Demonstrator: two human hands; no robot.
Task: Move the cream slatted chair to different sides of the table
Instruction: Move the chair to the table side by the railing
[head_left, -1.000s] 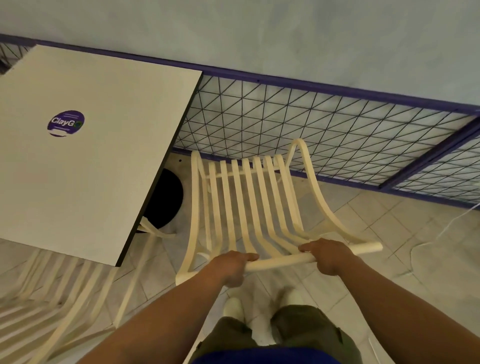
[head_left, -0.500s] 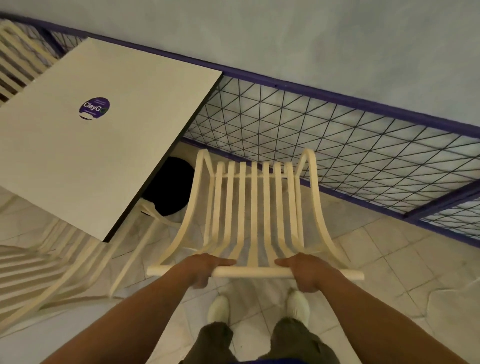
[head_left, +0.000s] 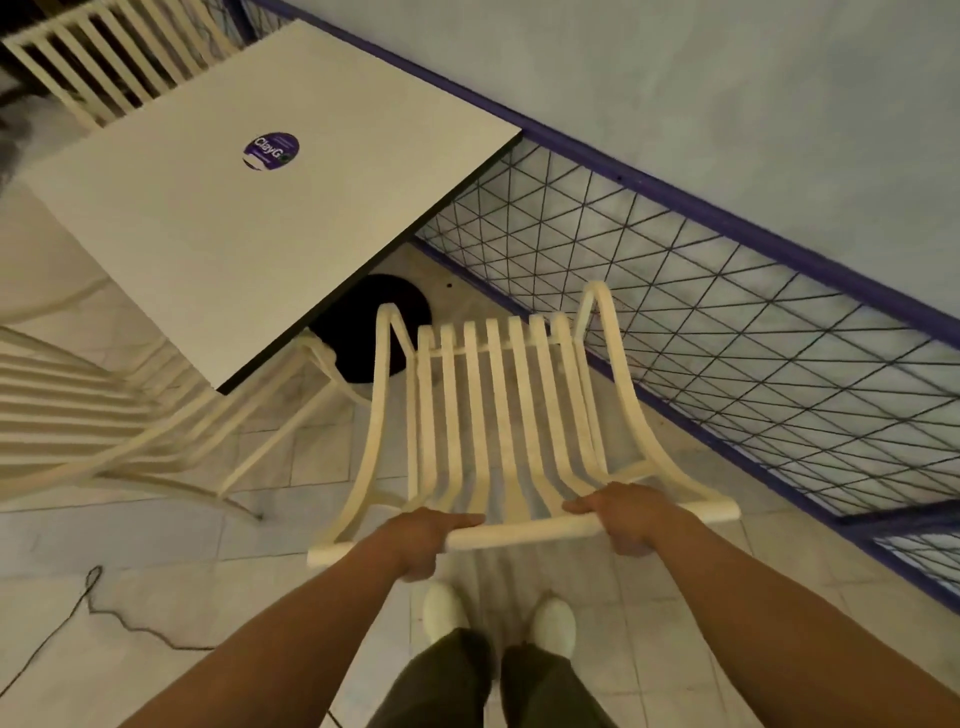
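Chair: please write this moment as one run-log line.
chair: held at top | left hand: grips chair | right hand: grips chair | table: on chair's left

Café seating: branded table (head_left: 208, 234), matching slatted chairs (head_left: 519, 535), tiled floor (head_left: 156, 597).

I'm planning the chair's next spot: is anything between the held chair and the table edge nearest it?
The left hand and right hand grip the top rail of the chair directly. Toward the table the tiles look free, but a second chair juts out by the near corner, and the black base sits underneath.
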